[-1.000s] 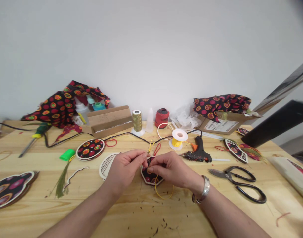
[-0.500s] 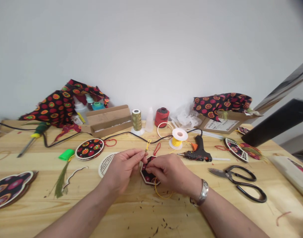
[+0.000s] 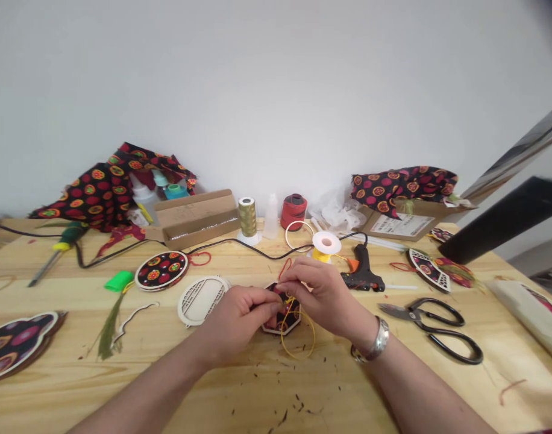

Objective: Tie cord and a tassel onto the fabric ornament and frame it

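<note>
Between my hands runs a thin yellow cord (image 3: 314,340), with its slack looping down on the right. My left hand (image 3: 244,316) pinches the cord between thumb and fingertips. My right hand (image 3: 319,292), wearing a silver bracelet, is closed in a pinch on the cord just above and to the right. Fingers hide the cord's crossing in part. Below the fingertips lies an octagonal fabric ornament (image 3: 276,330) with a pale rim, partly covered by both hands. A red loop (image 3: 285,266) sticks out from its top.
Scissors (image 3: 420,316) and a black glue gun (image 3: 364,274) lie to the right, behind them a yellow cord spool (image 3: 325,244). Left are a pale round frame (image 3: 199,295), a round ornament (image 3: 162,270) and a green tassel (image 3: 109,325). A black cable crosses the back.
My left hand has moved right and down, over the ornament, bringing the cord ends with it. My right hand has lifted and shifted right. More of the round frame shows.
</note>
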`<state>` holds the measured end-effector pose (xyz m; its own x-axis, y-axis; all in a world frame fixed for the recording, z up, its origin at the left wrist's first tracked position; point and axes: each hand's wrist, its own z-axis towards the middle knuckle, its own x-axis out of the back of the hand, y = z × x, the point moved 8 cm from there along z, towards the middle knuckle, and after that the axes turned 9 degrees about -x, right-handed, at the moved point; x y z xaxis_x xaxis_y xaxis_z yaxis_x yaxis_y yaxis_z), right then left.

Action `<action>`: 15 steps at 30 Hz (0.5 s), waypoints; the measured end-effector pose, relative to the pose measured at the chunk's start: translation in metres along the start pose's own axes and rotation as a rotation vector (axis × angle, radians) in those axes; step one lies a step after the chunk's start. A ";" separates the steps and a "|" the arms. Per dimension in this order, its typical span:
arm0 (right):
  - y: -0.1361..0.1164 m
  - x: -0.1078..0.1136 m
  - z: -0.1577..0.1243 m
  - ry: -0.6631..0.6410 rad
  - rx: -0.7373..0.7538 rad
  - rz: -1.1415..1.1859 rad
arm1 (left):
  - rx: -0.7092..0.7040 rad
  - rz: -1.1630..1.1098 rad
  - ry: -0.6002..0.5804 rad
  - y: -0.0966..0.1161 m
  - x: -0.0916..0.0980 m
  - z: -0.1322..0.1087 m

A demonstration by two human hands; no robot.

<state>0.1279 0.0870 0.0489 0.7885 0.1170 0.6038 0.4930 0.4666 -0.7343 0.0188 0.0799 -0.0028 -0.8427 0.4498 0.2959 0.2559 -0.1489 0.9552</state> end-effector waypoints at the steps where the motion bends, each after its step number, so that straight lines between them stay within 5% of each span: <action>1: 0.004 0.000 0.002 -0.014 -0.031 0.050 | -0.005 -0.020 -0.020 0.001 -0.002 -0.001; 10: 0.034 -0.018 0.005 -0.204 -0.367 0.436 | -0.053 -0.168 0.111 0.011 0.014 -0.002; 15: 0.030 -0.024 0.001 -0.285 -0.393 0.435 | -0.062 -0.101 0.262 0.009 0.028 -0.004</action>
<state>0.1234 0.0992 0.0122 0.8447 0.4761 0.2445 0.2911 -0.0254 -0.9563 -0.0043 0.0871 0.0140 -0.9582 0.2231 0.1791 0.1420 -0.1726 0.9747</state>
